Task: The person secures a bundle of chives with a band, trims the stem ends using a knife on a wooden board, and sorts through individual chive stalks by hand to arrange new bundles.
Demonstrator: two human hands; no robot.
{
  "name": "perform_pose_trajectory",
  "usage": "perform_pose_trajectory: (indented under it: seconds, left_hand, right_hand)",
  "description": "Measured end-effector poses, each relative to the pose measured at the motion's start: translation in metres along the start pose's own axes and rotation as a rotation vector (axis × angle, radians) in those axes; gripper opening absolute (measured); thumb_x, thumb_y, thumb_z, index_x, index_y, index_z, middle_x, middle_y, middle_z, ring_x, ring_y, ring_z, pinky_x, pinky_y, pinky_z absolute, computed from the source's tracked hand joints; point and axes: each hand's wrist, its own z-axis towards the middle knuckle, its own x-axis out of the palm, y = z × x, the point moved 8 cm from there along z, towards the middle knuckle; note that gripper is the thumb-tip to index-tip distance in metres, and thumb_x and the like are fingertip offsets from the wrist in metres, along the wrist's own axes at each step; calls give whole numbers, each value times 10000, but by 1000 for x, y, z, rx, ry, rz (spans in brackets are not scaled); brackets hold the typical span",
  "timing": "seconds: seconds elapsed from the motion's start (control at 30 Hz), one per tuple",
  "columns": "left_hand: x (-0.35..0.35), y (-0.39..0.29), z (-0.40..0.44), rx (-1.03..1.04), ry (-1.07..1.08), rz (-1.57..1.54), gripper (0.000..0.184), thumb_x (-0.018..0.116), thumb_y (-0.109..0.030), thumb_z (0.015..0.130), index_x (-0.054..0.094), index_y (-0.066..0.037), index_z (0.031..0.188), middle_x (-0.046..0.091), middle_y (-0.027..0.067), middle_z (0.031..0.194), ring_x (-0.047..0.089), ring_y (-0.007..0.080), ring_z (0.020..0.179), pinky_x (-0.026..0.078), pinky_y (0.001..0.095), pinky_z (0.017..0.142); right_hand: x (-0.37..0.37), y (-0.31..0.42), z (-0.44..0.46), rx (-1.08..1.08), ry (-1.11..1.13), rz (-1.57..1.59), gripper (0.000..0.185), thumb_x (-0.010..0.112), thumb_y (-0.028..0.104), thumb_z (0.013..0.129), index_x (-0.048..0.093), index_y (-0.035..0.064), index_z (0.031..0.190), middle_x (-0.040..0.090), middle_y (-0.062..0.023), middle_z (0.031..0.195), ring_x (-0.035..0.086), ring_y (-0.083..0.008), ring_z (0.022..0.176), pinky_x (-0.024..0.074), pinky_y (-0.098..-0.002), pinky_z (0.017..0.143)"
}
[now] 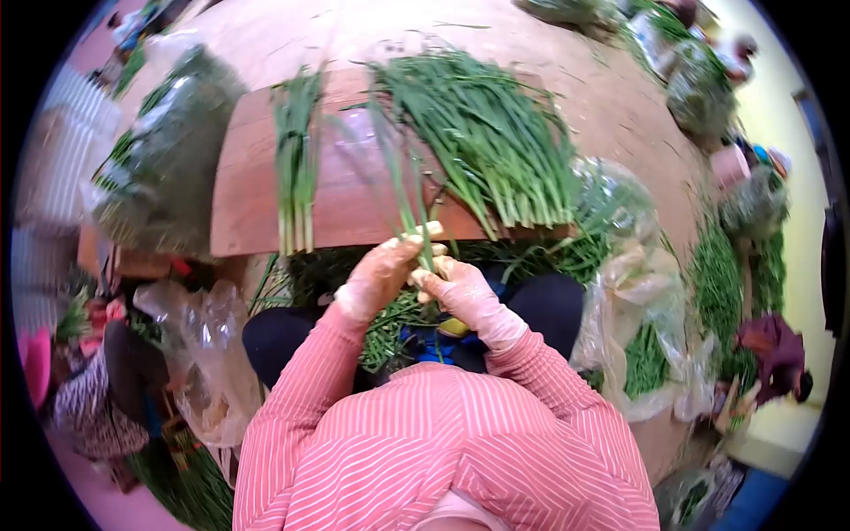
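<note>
My left hand (376, 276), in a thin translucent glove with pale finger covers, is closed around a few long green onion stalks (403, 190). Close beside it, my right hand (465, 292), gloved the same way, pinches the lower ends of those stalks. Their leaves point away over a reddish wooden board (354, 226). A narrow bunch of green onions (297, 168) lies on the board's left side. On its right side a much larger pile of green onions (496, 133) is spread with the pale ends toward me.
Trimmed green scraps (394, 332) lie between my knees. Plastic bags of greens stand at the left (168, 159) and right (646, 354). Other people sit at the edges, one in a patterned garment (93, 407), another in a maroon top (775, 354).
</note>
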Motion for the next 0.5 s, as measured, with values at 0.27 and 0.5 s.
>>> perform_pose_trajectory:
  seconds: [0.27,0.5]
  left_hand:
    - [-23,-6,-1,0,-50,208,592,541,-409,887,463,13,1295,624,95,1085,599,181,936,452,309,869]
    - [-27,6,3,-30,-47,187,534,514,-378,913,480,9,1278,614,74,1081,571,162,898,445,300,848]
  right_hand:
    - [-151,34,-119,-170,-757,-299,302,568,333,908,638,42,945,576,-45,660,573,-124,615,448,-270,596]
    - [-226,-102,-135,17,-969,-362,265,563,288,905,638,36,934,614,-63,705,599,-153,607,464,-287,586]
